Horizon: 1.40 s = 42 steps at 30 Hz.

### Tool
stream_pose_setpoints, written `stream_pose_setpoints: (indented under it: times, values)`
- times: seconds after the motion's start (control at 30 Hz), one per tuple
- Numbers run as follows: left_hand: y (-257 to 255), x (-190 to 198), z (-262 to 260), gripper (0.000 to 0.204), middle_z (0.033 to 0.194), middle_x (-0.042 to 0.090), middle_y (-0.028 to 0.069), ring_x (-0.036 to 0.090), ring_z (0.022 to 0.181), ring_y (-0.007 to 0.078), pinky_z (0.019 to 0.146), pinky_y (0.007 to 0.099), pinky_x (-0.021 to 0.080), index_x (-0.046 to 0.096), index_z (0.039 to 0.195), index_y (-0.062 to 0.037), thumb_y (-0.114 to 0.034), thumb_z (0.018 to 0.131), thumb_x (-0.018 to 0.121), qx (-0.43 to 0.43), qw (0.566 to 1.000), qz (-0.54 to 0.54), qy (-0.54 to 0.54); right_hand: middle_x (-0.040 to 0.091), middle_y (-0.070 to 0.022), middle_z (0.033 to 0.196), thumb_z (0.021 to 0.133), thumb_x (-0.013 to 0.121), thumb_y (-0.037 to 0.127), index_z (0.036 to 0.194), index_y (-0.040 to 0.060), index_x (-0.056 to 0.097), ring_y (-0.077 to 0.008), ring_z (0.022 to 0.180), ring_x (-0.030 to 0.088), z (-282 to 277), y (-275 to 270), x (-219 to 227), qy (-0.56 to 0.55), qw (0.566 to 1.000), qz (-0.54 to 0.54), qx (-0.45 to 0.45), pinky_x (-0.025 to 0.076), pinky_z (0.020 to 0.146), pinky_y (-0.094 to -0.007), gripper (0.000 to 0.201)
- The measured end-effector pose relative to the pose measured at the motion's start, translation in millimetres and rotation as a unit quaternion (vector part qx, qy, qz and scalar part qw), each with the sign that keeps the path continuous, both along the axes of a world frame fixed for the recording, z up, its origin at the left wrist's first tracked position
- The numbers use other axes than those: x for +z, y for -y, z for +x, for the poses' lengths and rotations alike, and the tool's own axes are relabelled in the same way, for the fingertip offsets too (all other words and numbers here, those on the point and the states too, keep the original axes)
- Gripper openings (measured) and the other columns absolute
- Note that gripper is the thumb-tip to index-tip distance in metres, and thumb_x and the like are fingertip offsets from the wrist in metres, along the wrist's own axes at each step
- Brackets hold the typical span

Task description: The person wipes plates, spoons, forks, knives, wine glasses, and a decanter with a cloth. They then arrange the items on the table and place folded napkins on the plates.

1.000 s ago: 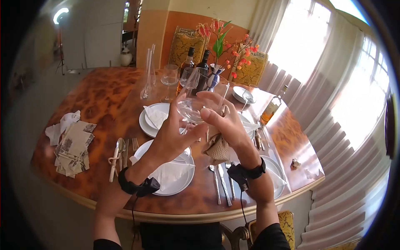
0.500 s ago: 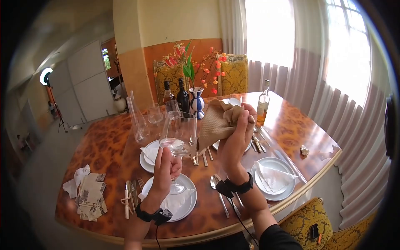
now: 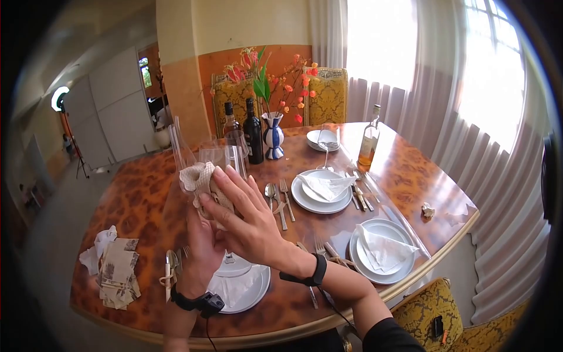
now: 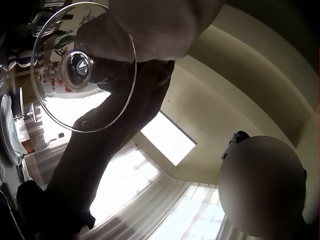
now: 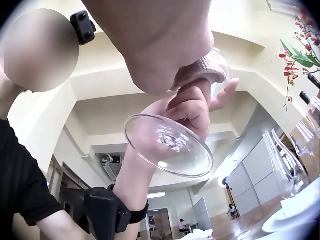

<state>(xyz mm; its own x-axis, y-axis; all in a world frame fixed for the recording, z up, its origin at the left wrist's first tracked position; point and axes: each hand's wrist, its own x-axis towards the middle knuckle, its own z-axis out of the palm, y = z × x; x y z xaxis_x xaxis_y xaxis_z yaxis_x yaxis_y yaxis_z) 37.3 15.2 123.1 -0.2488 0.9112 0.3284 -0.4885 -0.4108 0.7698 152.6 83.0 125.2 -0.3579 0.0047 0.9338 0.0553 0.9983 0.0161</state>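
Observation:
My left hand point(image 3: 202, 243) grips a clear wine glass point(image 3: 230, 155) low on its bowl, above the plate setting nearest me. The round foot point(image 4: 44, 102) of the glass fills much of the left wrist view's upper left, and the right wrist view shows it from below. A textured beige cloth point(image 3: 196, 175) is bunched at the bowl. My right hand point(image 3: 249, 220) holds this cloth against the glass, thumb and long fingers stretched over it. Part of the bowl and stem are hidden behind the hands.
Plates point(image 3: 258, 293) with folded white napkins and cutlery are set around the glossy table. Clear glassware point(image 3: 182, 144), dark bottles point(image 3: 253, 132) and a striped flower vase point(image 3: 274, 138) stand behind the hands. An amber bottle point(image 3: 368, 144) is at right, printed paper napkins point(image 3: 119, 270) at left.
My right hand has brought the cloth left and down from beside the glass onto its bowl. Earlier, both hands were around the glass, before the cloth was raised away from it.

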Motion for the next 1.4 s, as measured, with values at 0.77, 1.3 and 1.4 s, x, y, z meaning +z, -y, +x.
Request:
stream_pose_setpoints:
  times: [0.77, 1.3, 1.4]
  values:
    - [-1, -10, -22, 0.084, 0.096, 0.066, 0.0083, 0.053, 0.055, 0.0099, 0.044, 0.0223, 0.036, 0.046, 0.132, -0.0085, -0.078, 0.089, 0.025, -0.039, 0.994, -0.090, -0.038, 0.051, -0.0256, 0.133, 0.097, 0.047, 0.016, 0.139, -0.0068, 0.040, -0.0352, 0.120, 0.053, -3, -29, -10, -0.052, 0.892, -0.391, 0.221, 0.039, 0.102, -0.0392, 0.048]
    - [-1, -6, -15, 0.089, 0.061, 0.051, -0.0003, 0.032, 0.037, 0.0081, 0.034, 0.0228, 0.021, 0.061, 0.113, 0.0006, -0.075, 0.091, 0.020, -0.024, 0.985, -0.173, 0.017, 0.058, -0.0230, 0.117, 0.098, 0.048, 0.011, 0.130, -0.0066, 0.049, -0.0364, 0.102, 0.058, 14, -20, 10, -0.057, 0.964, -0.232, 0.114, 0.045, 0.089, -0.0387, 0.037]
    - [3, 0, -7, 0.078, 0.059, 0.049, -0.0006, 0.033, 0.038, 0.0085, 0.034, 0.0232, 0.022, 0.053, 0.116, -0.0046, -0.072, 0.093, 0.023, -0.008, 0.989, -0.143, 0.031, 0.060, -0.0209, 0.110, 0.098, 0.045, 0.010, 0.129, -0.0056, 0.050, -0.0365, 0.097, 0.060, 14, -17, 10, -0.048, 0.934, -0.316, 0.159, 0.046, 0.086, -0.0383, 0.035]
